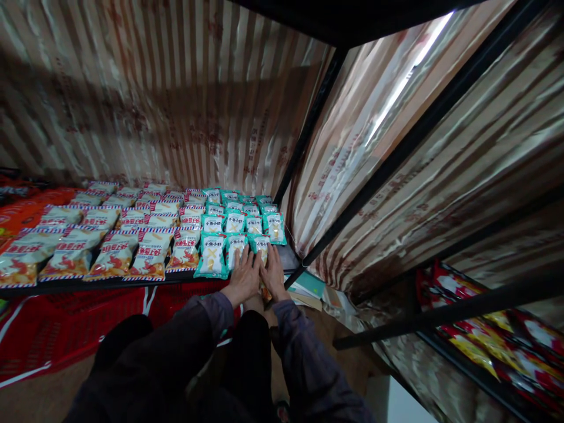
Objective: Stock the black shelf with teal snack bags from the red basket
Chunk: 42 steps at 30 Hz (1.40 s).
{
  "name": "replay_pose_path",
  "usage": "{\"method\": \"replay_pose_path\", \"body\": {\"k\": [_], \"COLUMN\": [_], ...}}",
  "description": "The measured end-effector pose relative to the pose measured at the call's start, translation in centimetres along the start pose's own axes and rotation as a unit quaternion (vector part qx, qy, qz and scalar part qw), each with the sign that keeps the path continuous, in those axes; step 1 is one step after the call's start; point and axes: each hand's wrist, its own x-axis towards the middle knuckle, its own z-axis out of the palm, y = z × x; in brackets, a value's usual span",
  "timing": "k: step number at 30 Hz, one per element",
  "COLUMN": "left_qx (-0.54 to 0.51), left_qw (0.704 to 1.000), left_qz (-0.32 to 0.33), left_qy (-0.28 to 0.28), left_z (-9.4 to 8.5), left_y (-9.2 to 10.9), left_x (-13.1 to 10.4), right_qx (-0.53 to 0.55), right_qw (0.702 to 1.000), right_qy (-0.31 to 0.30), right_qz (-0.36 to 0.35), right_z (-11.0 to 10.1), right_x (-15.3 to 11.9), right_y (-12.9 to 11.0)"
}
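Green-and-white snack bags [212, 249] lie in rows at the right end of a low shelf. My left hand [244, 275] has its fingers stretched out over the lower part of a front-row snack bag [237, 241]. Close beside it, my right hand [273, 273] reaches with extended fingers to the rightmost front-row snack bag [261, 240]. Both hands touch the bags from the front, and the fingers partly cover them. Another green bag [275, 228] lies just beyond my right hand, at the row's right end.
Larger white-and-orange snack bags [112, 252] fill the shelf to the left. Red baskets [57, 329] stand below the shelf edge. Black metal posts [315, 117] rise at the right corner before striped curtains [176, 94]. Red and yellow packets [476, 329] lie on another shelf, right.
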Motion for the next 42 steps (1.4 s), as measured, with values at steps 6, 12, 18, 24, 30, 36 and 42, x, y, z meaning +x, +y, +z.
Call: {"method": "replay_pose_path", "body": {"k": [6, 12, 18, 24, 30, 36, 42], "left_qx": [-0.007, 0.001, -0.001, 0.006, 0.02, 0.011, 0.012], "left_qw": [1.0, 0.999, 0.998, 0.998, 0.996, 0.996, 0.997], "left_qz": [0.014, 0.024, -0.017, -0.046, -0.028, -0.046, -0.024], "left_qy": [0.005, 0.024, 0.056, 0.05, 0.082, 0.073, 0.069], "left_z": [0.6, 1.3, 1.2, 1.8, 2.7, 2.6, 2.7], "left_y": [-0.7, -0.8, -0.9, -1.6, -2.2, -2.1, -2.4], "left_x": [0.5, 0.6, 0.5, 0.4, 0.4, 0.9, 0.9], "right_qx": [0.005, 0.002, -0.012, -0.006, -0.013, -0.04, -0.063], "right_qw": [0.999, 0.998, 0.999, 0.999, 1.0, 0.999, 0.998], "right_qy": [0.03, 0.054, 0.039, 0.031, 0.026, 0.02, 0.017], "right_qz": [-0.018, -0.013, 0.0, 0.006, -0.009, -0.003, 0.011], "right_z": [0.6, 1.1, 1.3, 1.7, 1.8, 1.8, 1.9], "right_x": [0.2, 0.8, 1.2, 1.3, 1.0, 1.0, 0.9], "right_y": [0.8, 0.4, -0.1, -0.5, -0.1, -0.3, -1.0]}}
